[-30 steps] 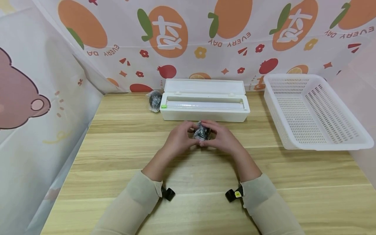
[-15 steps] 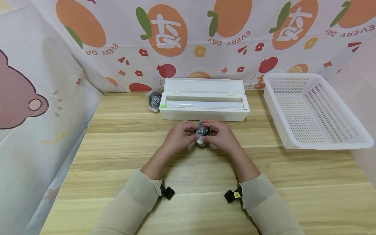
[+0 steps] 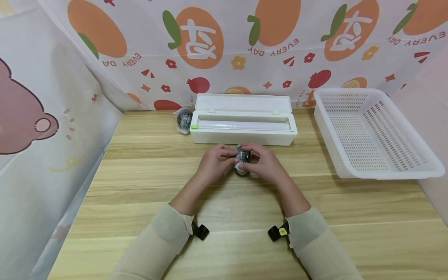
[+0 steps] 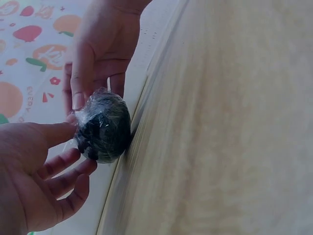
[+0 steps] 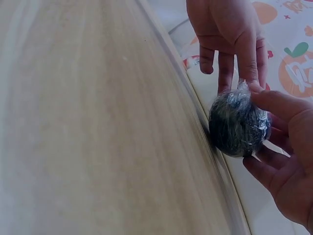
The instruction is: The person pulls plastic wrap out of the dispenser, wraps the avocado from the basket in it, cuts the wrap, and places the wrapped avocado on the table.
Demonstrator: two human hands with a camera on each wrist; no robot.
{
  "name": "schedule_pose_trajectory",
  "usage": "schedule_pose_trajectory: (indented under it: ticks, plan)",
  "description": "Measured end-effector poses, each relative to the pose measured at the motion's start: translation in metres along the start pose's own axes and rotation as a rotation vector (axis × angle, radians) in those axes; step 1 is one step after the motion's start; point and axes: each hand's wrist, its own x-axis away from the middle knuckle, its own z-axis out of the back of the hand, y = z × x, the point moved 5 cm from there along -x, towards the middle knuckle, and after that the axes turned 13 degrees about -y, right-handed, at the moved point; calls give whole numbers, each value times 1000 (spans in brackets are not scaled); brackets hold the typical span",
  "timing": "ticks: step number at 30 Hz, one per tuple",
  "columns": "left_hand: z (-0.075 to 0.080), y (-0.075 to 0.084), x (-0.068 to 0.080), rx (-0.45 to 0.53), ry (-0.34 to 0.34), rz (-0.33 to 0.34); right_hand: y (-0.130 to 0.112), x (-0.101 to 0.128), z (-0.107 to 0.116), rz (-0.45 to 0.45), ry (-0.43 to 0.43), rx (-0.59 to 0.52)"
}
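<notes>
Two hands on one dark round ball wrapped in clear cling film [image 3: 241,158], over the pale wooden table [image 3: 224,202].

Judging by the film already covering it, wrapping looks nearly done, with loose ends left to press. The left hand [image 3: 214,161] and right hand [image 3: 263,161] pinch the ball between their fingertips, before the white cling-film dispenser box [image 3: 244,134]; another wrapped ball [image 3: 184,118] lies beside the box.
</notes>
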Motion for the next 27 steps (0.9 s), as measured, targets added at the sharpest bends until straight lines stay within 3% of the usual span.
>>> schedule_pose_trajectory:
  ticks: [9, 17, 27]
  plan:
    - [0, 4, 1, -7, 35, -16, 6, 0, 4, -80, 82, -14]
    - [0, -1, 1, 31, 46, 4, 9, 1, 10, -8, 14, 21]
    - [-3, 0, 0, -14, 4, -69, 10, 1, 10, 8, 65, -6]
